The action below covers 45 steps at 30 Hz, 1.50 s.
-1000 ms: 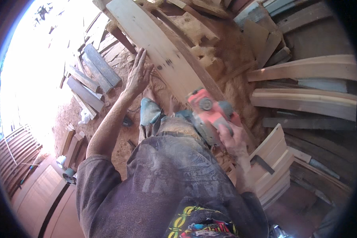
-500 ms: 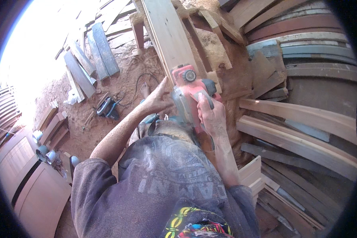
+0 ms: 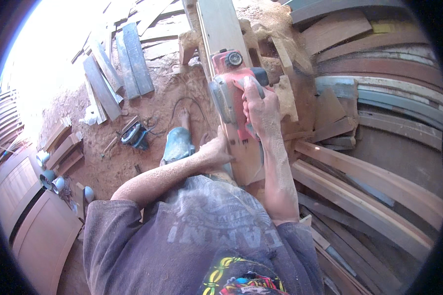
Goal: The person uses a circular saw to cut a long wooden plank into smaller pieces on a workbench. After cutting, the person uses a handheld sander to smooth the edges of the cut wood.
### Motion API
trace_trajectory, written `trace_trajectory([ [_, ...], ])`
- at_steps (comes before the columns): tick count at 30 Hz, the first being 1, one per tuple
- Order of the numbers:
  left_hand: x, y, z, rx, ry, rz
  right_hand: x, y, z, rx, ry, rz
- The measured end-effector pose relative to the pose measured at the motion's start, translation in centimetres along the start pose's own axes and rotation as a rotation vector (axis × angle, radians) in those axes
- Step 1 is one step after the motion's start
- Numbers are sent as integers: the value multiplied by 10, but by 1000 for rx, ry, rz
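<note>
A red electric planer (image 3: 234, 76) with a black knob sits on a long pale wooden board (image 3: 222, 29) that runs away from me. My right hand (image 3: 261, 105) is closed round its rear handle. My left hand (image 3: 215, 150) lies at the left edge of the board's near end, behind the planer, its thumb apart from the fingers. It seems to touch the board; its fingertips are partly hard to make out. Sawdust coats both forearms.
Wooden supports (image 3: 188, 45) and heaped sawdust flank the board. Stacked planks (image 3: 369, 182) crowd the right side. At left, a dark blue corded power tool (image 3: 135, 136) lies on the dirt floor near loose grey boards (image 3: 135, 59) and panelled wooden pieces (image 3: 47, 241).
The planer and my right hand have moved forward along the board, baring more of its near end. My left hand has come back toward me, to the near end's left edge.
</note>
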State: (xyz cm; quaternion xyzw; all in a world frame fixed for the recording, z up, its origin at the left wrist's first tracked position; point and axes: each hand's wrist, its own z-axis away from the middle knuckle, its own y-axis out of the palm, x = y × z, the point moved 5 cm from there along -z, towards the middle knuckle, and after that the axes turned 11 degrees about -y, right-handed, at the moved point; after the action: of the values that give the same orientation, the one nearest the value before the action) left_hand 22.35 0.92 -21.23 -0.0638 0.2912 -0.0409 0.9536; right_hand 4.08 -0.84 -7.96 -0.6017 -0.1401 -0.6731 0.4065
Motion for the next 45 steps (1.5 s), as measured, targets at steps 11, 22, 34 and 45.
trace_trajectory([
  [11, 13, 24, -8, 96, 20, -26, 66, 61, -190, 17, -50, -24],
  [22, -3, 6, -6, 81, 3, -82, 103, 69, -237, -18, -314, -195],
  [34, 12, -77, 8, 7, 174, -373, -19, -111, 145, -320, 70, -115],
  [45, -122, -142, -49, -233, 813, -1320, -94, -138, 381, -824, 369, -228],
])
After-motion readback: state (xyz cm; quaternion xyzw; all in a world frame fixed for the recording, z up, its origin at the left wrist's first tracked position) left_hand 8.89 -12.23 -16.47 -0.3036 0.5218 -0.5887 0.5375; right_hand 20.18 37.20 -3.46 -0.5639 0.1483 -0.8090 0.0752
